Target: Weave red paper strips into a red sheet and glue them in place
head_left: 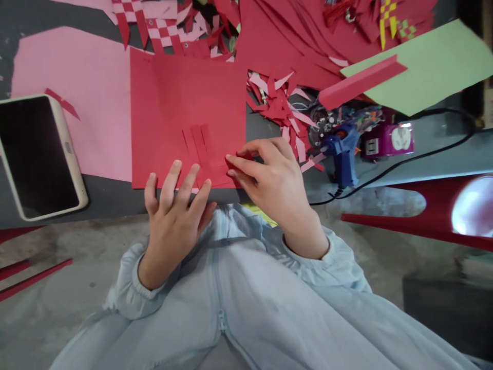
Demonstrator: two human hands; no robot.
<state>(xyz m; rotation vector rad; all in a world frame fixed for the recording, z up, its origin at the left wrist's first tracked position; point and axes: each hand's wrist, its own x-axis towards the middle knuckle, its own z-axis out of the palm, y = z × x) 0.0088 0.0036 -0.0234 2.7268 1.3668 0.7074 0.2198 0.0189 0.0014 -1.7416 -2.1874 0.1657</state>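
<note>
Several narrow red paper strips (199,144) lie crossed on a square red paper sheet (169,103) at the table's front edge. My left hand (175,216) rests on the sheet's lower edge, palm down, fingers apart, its fingertips by the lower ends of the strips. At the sheet's lower right corner, my right hand (269,174) is closed in a pinch on the end of a red strip lying crosswise. Red on red makes the strips' outlines hard to follow, and the fingers hide part of that end.
Pink paper (77,103) and a phone (38,159) lie left. Paper scraps (283,103), a blue glue gun (344,159) with a black cord, a purple box (389,141) and green paper (431,67) are right. Woven checkered pieces (164,32) lie at the back.
</note>
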